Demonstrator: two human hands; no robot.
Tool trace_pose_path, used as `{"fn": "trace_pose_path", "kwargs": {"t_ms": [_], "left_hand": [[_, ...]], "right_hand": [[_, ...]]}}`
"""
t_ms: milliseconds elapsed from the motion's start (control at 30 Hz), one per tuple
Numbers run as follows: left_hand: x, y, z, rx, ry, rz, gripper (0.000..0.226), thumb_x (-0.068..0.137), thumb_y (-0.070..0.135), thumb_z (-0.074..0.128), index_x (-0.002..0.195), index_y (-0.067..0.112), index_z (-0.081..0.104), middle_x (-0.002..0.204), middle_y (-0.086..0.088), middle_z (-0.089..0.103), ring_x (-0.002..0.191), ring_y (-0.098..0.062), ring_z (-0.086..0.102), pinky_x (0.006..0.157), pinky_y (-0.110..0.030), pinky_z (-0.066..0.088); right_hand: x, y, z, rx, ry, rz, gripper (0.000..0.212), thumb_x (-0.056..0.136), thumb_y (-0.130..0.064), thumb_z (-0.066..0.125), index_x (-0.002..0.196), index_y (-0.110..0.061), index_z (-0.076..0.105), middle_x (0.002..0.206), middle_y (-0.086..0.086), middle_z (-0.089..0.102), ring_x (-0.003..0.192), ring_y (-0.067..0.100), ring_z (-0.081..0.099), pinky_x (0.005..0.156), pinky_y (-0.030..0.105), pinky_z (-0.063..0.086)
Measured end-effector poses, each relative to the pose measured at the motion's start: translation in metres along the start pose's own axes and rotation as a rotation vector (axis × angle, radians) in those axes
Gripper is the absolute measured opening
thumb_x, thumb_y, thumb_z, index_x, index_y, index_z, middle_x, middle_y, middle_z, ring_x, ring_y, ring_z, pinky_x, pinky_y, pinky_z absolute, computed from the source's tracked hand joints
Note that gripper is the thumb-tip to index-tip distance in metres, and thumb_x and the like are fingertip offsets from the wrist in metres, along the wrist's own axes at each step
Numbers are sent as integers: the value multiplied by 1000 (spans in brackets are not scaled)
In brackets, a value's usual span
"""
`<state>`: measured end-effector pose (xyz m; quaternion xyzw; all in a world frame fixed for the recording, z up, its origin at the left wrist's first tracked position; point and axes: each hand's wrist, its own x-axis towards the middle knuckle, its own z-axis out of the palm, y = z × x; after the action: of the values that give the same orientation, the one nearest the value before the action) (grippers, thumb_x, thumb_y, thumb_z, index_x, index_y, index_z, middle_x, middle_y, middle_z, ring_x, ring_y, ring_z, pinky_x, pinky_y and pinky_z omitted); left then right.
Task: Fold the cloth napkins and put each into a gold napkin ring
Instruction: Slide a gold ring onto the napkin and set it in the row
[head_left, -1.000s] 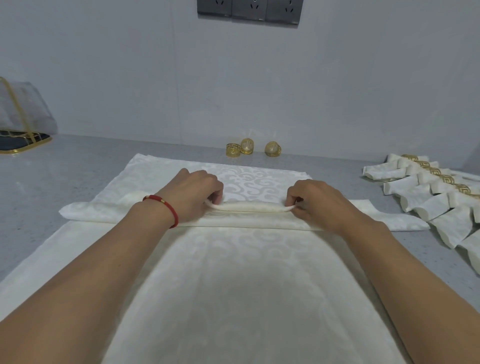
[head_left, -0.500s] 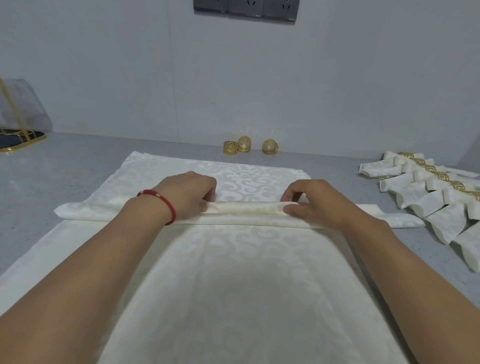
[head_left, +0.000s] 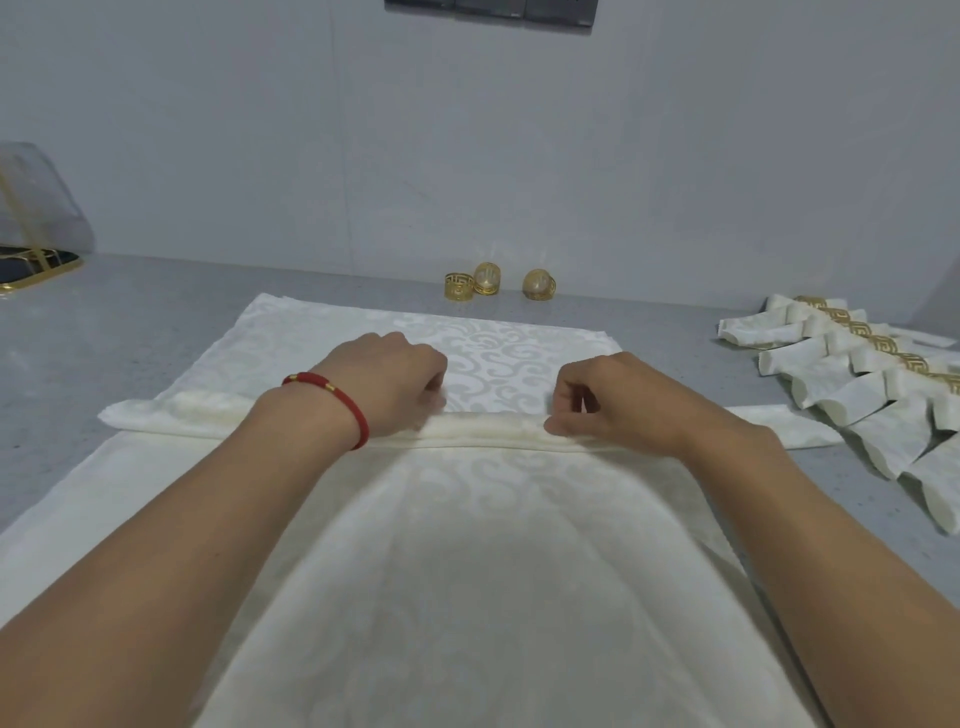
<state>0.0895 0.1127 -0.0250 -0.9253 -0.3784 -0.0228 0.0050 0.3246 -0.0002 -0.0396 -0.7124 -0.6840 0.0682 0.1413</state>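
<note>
A large cream napkin (head_left: 467, 545) with a swirl pattern lies spread on the grey counter. Across its middle runs a rolled or pleated band (head_left: 493, 431) from left to right. My left hand (head_left: 389, 384), with a red bracelet on the wrist, has its fingers curled down onto the band's left part. My right hand (head_left: 608, 400) pinches the band a little to the right, thumb under the curled fingers. Three gold napkin rings (head_left: 460, 286) (head_left: 487, 278) (head_left: 539, 285) stand at the back by the wall, beyond the napkin.
A row of several folded napkins in gold rings (head_left: 857, 364) lies at the right edge of the counter. A gold-framed stand with a clear cover (head_left: 36, 228) sits at the far left. The grey wall (head_left: 467, 156) closes the back.
Both hands have rolled the band a bit further away from me and lowered it flat onto the cloth. The raised fold seen between them a second ago now lies down.
</note>
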Motion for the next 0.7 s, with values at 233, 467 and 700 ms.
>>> {"fn": "trace_pose_path", "kwargs": {"t_ms": [233,467,700], "left_hand": [[-1,-7,4,-82,-45,23,19,83,48,69,76,31,63,84,10,57,84,-16,59,62,-27,40],[4,-12,5,-159,-216,47,18,89,44,67,83,32,56,85,12,58,76,-9,56,66,-27,42],[2,-8,-3,-142,-279,-20,16,89,49,64,89,34,61,94,13,61,83,-8,58,77,-29,45]], "right_hand": [[2,1,-2,43,-140,20,17,84,-37,81,92,-35,67,81,-9,64,67,3,54,66,21,40],[3,-32,9,-36,160,84,47,88,-74,52,108,-34,65,102,-12,52,101,10,52,95,38,37],[22,-33,65,-145,-104,213,96,84,-90,12,163,-34,5,171,6,-1,157,25,-15,121,64,-11]]}}
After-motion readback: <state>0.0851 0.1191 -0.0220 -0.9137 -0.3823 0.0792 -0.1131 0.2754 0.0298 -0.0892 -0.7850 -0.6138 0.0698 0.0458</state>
